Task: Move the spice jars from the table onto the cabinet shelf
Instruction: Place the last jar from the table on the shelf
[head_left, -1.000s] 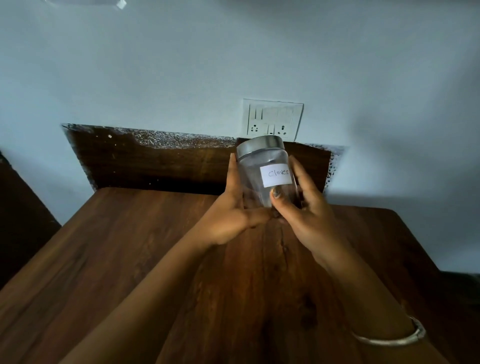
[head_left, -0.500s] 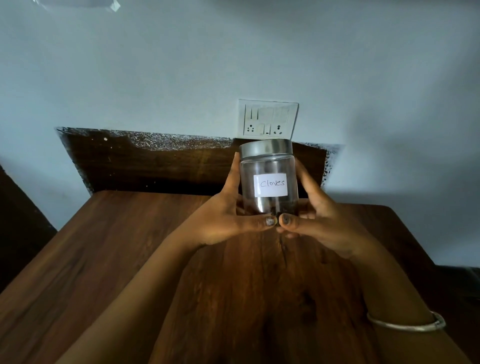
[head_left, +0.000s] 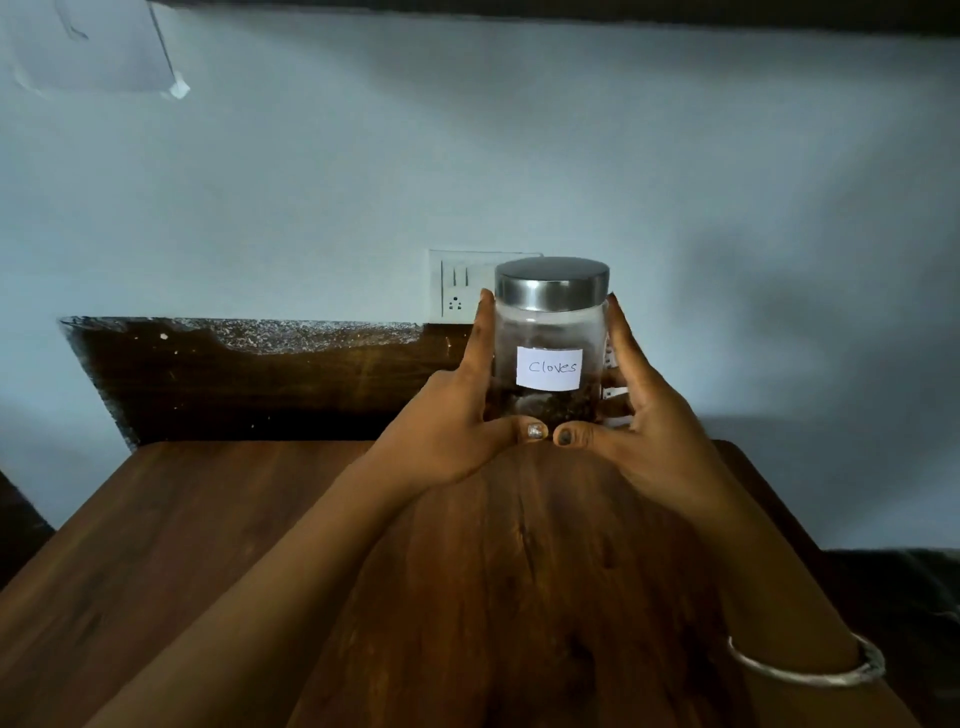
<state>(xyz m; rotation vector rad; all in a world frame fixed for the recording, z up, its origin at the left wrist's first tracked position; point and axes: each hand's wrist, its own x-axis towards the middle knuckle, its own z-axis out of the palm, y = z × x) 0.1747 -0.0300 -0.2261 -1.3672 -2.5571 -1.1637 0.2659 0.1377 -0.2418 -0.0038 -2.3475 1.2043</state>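
A clear glass spice jar (head_left: 550, 332) with a silver metal lid and a white label reading "Cloves" is held upright above the far part of the wooden table (head_left: 182, 545). Dark cloves fill its bottom. My left hand (head_left: 452, 431) grips its left side and my right hand (head_left: 644, 431) grips its right side, both thumbs meeting under the front of the jar. A dark edge (head_left: 571, 13) runs along the top of the view; I cannot tell whether it is the cabinet shelf.
A white switch and socket plate (head_left: 457, 291) sits on the pale wall behind the jar. A dark wooden backboard (head_left: 260, 379) stands along the table's far edge. A silver bangle (head_left: 810, 670) circles my right wrist. Dark furniture lies at the right edge.
Both hands have raised the jar higher and turned its label to face me. My view has tilted up, showing more wall and the dark edge on top.
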